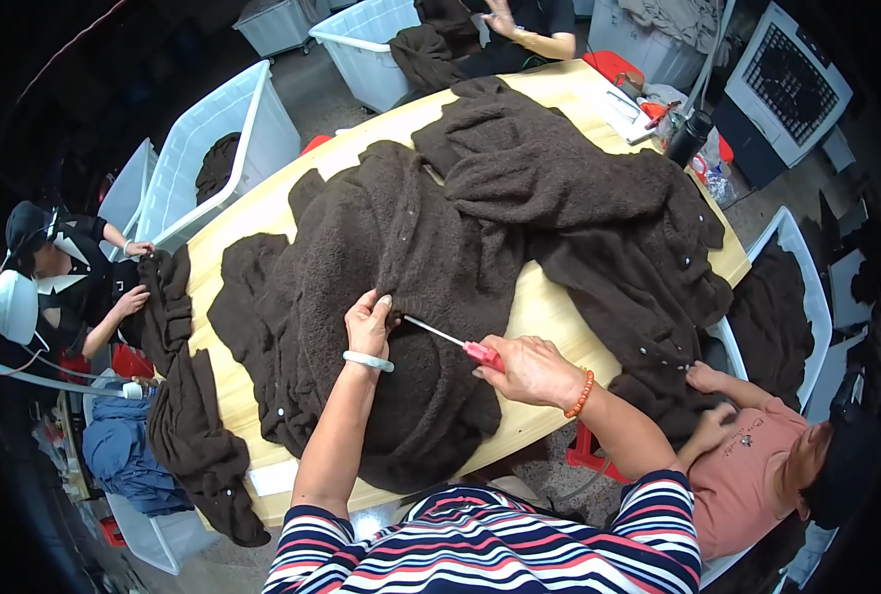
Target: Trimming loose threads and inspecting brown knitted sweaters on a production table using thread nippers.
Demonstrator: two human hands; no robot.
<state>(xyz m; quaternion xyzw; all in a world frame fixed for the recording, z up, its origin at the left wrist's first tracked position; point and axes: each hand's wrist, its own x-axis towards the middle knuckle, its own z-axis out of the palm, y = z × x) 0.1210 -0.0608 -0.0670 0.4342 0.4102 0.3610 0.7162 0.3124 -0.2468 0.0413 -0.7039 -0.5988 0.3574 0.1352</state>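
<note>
A dark brown fleecy garment (361,228) lies heaped on the wooden table in front of me. My left hand (369,325) is closed, pinching a fold of it near the middle. My right hand (534,370) is wrapped round the red handle of a thin metal-shafted tool (485,356) that looks like a screwdriver. The shaft points left toward the pinched fold, its tip close to my left fingertips. Whether the tip is inside the cloth I cannot tell.
More brown garments (579,178) cover the far right of the wooden table (559,327). People handle brown cloth at the left, right and far sides. White bins (212,139) stand around, and a dark bottle (690,137) is at the far right corner. Blue cloth (128,445) lies at left.
</note>
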